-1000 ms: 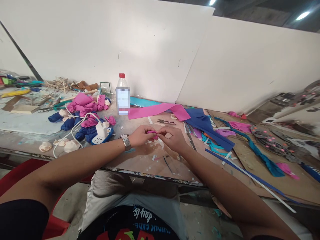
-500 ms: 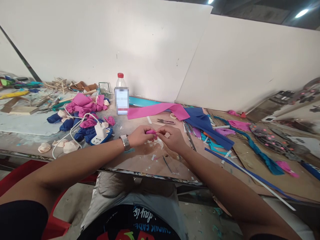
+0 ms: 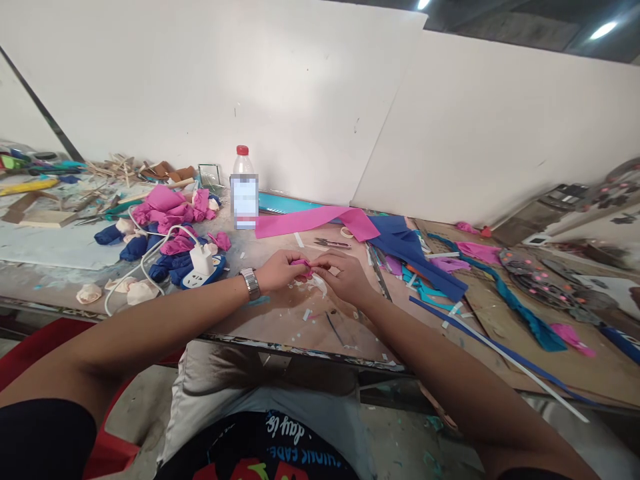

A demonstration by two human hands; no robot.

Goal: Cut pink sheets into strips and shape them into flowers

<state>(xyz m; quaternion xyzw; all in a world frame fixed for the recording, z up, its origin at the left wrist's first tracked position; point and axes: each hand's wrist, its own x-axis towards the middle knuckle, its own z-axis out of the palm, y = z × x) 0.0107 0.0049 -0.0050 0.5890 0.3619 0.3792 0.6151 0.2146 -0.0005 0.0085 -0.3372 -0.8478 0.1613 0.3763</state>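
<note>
Between my two hands, low over the front middle of the table, is a small bunched piece of pink fabric. My left hand, with a metal watch on its wrist, is closed around its left side. The fingertips of my right hand pinch its right edge. Fingers cover much of the piece, so its full shape is hidden. Just beyond the hands lie thread snips and a roll of tape. A long pink fabric strip stretches behind them, its right end beside dark blue fabric.
A red-capped bottle stands behind my left hand. To the left lie a power strip with a white cable and a heap of pink and blue fabric rolls. On the right are a teal twisted strip and a white stick.
My fingers have shifted slightly on the pink piece, and less of it shows now. Both hands stay in almost the same place.
</note>
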